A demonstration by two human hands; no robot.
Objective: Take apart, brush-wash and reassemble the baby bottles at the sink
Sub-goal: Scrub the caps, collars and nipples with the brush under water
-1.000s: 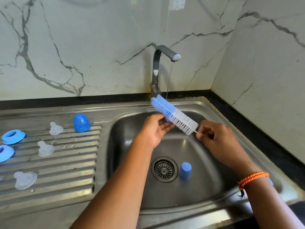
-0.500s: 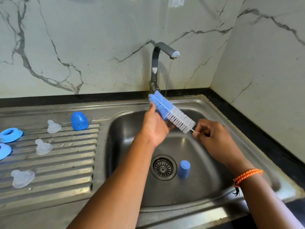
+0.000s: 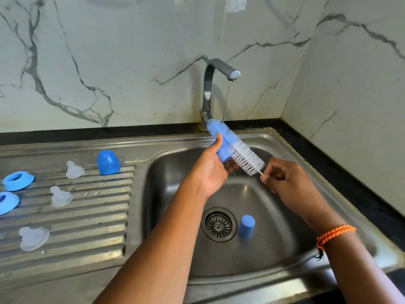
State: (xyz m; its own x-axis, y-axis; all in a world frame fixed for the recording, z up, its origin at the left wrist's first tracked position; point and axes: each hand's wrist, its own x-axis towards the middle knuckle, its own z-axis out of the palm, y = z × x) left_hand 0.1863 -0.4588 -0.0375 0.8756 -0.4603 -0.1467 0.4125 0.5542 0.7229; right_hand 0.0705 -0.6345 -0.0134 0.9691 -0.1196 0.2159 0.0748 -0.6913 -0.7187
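My left hand [image 3: 210, 172] is raised over the sink basin [image 3: 328, 216] and grips a small blue cap [image 3: 223, 155], which my palm mostly hides. A bottle brush [image 3: 237, 149] with blue and white bristles lies slanted against that cap. Its blue tip reaches the thin water stream [image 3: 226, 102] under the faucet [image 3: 208, 91]. My right hand [image 3: 287, 183] pinches the brush's thin wire handle just below the white bristles. A second blue cap [image 3: 246, 227] stands upside down on the basin floor beside the drain [image 3: 219, 224].
On the ribbed drainboard [image 3: 92, 216] at left lie a blue dome cap [image 3: 108, 162], three clear nipples [image 3: 74, 170] [image 3: 60, 196] [image 3: 32, 238] and two blue collar rings [image 3: 17, 180] [image 3: 6, 201]. Marble walls close in behind and at right.
Both hands and the brush have moved up and back toward the faucet, and the brush tip now meets the water stream. My left hand has closed higher on the blue end.
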